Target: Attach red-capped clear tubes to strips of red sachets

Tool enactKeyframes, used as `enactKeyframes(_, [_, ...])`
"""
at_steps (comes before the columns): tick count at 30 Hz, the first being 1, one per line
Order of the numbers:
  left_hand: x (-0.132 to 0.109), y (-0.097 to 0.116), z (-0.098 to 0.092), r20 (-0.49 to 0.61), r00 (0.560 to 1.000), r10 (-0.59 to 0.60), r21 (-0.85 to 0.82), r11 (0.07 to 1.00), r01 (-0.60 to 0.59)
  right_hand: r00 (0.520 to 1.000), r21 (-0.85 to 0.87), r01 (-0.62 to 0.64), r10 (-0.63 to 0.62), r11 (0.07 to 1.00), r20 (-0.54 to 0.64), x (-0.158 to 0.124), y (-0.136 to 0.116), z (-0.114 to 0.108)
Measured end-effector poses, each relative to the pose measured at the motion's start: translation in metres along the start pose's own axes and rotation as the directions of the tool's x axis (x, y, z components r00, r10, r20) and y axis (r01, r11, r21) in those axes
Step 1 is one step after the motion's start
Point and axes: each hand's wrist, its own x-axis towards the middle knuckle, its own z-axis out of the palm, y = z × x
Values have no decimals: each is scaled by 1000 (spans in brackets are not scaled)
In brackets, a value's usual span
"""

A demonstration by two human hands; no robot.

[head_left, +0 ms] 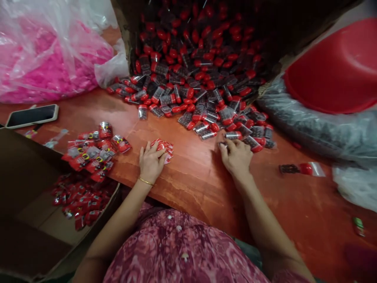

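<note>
My left hand (152,158) rests with its fingers stretched over a small stack of red printed paper labels (169,148) on the table. At the front of a large heap of small clear containers with red ends (176,94), my right hand (238,154) has its fingers curled down. A dark, see-through container end (223,144) shows at the thumb and fingertips; the rest of it is hidden by the hand. Just beyond the fingers lies another clear container (233,135). Left of my left hand is a pile of containers wrapped in red labels (91,151).
The heap spills from a dark cardboard box (122,23). Below the table's left edge, an open carton (38,220) holds more labelled pieces. A phone (32,116), a bag of pink pieces (53,59), a red basin (332,67) and a bag of dark pieces (309,125) surround the workspace.
</note>
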Motion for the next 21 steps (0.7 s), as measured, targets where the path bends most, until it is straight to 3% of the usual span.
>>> enactKeyframes(3, [-1, -1, 1, -5, 1000, -13, -44, 999, 13, 978, 159, 204, -210, 966, 22, -5, -17, 11])
enactKeyframes(5, [-1, -3, 2, -13, 1000, -15, -102, 995, 14, 925, 305, 350, -378, 886, 36, -16, -18, 12])
enactKeyframes(7, [0, -6, 2, -53, 997, -47, -179, 983, 37, 878, 414, 426, -477, 805, 25, -29, -19, 7])
enactKeyframes(8, [0, -6, 1, -82, 994, -76, -225, 973, 55, 878, 450, 424, -479, 786, 8, -35, -22, 4])
enactKeyframes(12, [0, 2, -6, -150, 971, -185, -440, 892, 102, 959, 654, 243, -279, 716, -50, -46, -59, -8])
enactKeyframes(15, [-3, 15, -14, -123, 976, -179, -559, 825, 81, 976, 879, -2, -191, 476, 106, -40, -105, -14])
enactKeyframes(18, [-6, 27, -20, -106, 984, -140, -609, 792, 47, 942, 960, -220, -217, 176, 255, -33, -141, -17])
enactKeyframes(21, [-10, 31, -23, -93, 978, -188, -665, 743, 79, 937, 956, -286, -190, 69, 294, -32, -153, -19])
